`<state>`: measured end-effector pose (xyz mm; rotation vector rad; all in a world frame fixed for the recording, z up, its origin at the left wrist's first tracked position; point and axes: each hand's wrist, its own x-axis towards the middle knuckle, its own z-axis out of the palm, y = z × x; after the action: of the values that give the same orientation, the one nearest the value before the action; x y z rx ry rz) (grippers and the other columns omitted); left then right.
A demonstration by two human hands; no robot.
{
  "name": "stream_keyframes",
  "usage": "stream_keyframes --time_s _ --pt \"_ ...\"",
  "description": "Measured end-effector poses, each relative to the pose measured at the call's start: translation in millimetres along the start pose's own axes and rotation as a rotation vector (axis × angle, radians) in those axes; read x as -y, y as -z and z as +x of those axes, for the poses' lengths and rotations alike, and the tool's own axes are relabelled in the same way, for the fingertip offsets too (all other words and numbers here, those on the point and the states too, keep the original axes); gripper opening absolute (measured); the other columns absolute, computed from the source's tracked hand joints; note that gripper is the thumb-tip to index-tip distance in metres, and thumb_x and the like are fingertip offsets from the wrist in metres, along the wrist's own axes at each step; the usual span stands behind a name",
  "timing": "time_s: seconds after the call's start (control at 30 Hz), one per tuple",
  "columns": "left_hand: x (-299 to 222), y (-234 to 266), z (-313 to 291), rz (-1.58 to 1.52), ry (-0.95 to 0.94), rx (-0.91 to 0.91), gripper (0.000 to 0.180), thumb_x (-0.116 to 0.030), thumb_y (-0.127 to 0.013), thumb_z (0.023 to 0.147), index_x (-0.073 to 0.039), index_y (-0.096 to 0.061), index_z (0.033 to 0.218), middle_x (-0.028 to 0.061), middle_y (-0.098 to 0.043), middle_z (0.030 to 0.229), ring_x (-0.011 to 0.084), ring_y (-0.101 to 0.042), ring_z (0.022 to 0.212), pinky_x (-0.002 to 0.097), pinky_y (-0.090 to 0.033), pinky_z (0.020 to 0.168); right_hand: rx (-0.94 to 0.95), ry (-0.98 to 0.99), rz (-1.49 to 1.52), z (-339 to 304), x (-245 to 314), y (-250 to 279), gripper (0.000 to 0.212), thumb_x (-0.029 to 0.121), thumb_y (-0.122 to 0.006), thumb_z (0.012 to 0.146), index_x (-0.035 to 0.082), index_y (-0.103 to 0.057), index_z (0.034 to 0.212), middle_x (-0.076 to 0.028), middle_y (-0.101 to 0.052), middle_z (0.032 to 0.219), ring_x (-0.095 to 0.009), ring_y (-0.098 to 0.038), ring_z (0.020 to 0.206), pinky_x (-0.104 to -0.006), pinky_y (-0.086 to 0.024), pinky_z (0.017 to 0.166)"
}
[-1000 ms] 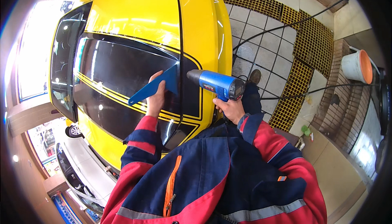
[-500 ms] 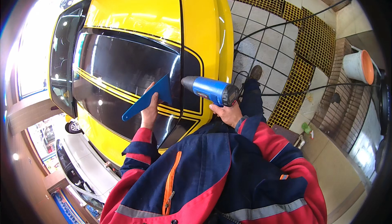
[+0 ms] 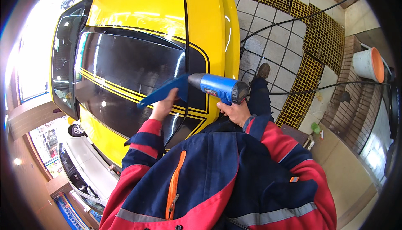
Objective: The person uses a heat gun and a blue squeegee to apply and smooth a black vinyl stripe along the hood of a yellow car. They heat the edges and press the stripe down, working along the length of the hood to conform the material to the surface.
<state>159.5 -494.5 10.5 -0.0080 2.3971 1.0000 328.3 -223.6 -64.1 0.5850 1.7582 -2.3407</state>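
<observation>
My left hand [image 3: 164,105] is closed round a blue squeegee [image 3: 158,95], a flat triangular blade with a long tapering end. Its wide edge lies at the seam near the front of the car's hood. In my right hand [image 3: 237,112] is a blue heat gun [image 3: 217,86], gripped by its handle. The dark nozzle points left, close by the squeegee's edge. Beneath both tools is a yellow car [image 3: 138,3] with a glossy black film panel [image 3: 130,62] and thin yellow stripes over its hood. Whether the squeegee touches the film I cannot tell.
A white car [image 3: 90,163] stands at the lower left. Black cables [image 3: 293,19] run over the grey tiled floor [image 3: 274,35] and yellow grating [image 3: 322,37] to the right. A white bucket with an orange rim [image 3: 368,65] sits by the brick step [image 3: 349,100].
My left hand has shifted right with the squeegee, whose blade has turned flatter and now reaches the nozzle. The heat gun has moved slightly right and up.
</observation>
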Motion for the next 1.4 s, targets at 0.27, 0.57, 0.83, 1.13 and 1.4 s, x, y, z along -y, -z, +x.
stream_keyframes --time_s 0.27,0.57,0.83,1.13,1.4 --pt "1.3 22.4 -24.0 -0.465 -0.039 -0.285 0.032 -0.022 -0.072 0.106 0.002 -0.068 0.126 0.0132 -0.073 0.116 0.0246 -0.076 0.097 0.0371 -0.067 0.084 0.057 -0.164 0.042 -18.4 5.9 17.5 0.032 0.024 -0.078 0.095 0.000 -0.074 0.116 -0.012 -0.076 0.098 -0.027 -0.075 0.084 -0.0430 -0.061 0.081" --pt "32.3 16.0 -32.6 -0.371 -0.058 -0.258 0.034 -0.024 -0.072 0.107 0.004 -0.068 0.126 0.0140 -0.071 0.118 0.0246 -0.075 0.100 0.0403 -0.069 0.082 0.050 0.206 -0.172 -24.1 3.1 -1.1 0.040 0.026 -0.075 0.093 0.000 -0.073 0.123 -0.022 -0.077 0.114 -0.037 -0.074 0.107 -0.0443 -0.059 0.096" --pt "27.2 5.3 -27.1 -0.378 -0.071 -0.210 0.031 -0.024 -0.071 0.107 0.002 -0.069 0.123 0.0122 -0.072 0.113 0.0244 -0.076 0.094 0.0383 -0.069 0.081 0.082 0.095 -0.153 -28.2 -3.2 -0.2 0.041 0.027 -0.075 0.093 0.000 -0.072 0.124 -0.020 -0.077 0.112 -0.037 -0.074 0.106 -0.0444 -0.059 0.096" --pt "33.7 -18.0 -14.8 -0.094 -0.041 -0.002 0.033 -0.022 -0.068 0.109 0.000 -0.067 0.132 0.0119 -0.072 0.118 0.0231 -0.075 0.100 0.0349 -0.064 0.087 -0.016 0.106 -0.053 -27.7 -15.1 7.5 0.027 0.019 -0.078 0.094 0.001 -0.071 0.112 -0.009 -0.073 0.090 -0.020 -0.072 0.081 -0.0343 -0.057 0.073" --pt "19.0 4.0 -43.4 -0.499 -0.052 -0.336 0.030 -0.023 -0.072 0.106 0.002 -0.070 0.122 0.0111 -0.072 0.114 0.0260 -0.076 0.097 0.0384 -0.066 0.081 0.018 0.135 -0.088 -35.4 -14.5 13.3 0.028 0.015 -0.080 0.091 0.001 -0.070 0.114 -0.009 -0.074 0.094 -0.020 -0.072 0.083 -0.0347 -0.058 0.074"
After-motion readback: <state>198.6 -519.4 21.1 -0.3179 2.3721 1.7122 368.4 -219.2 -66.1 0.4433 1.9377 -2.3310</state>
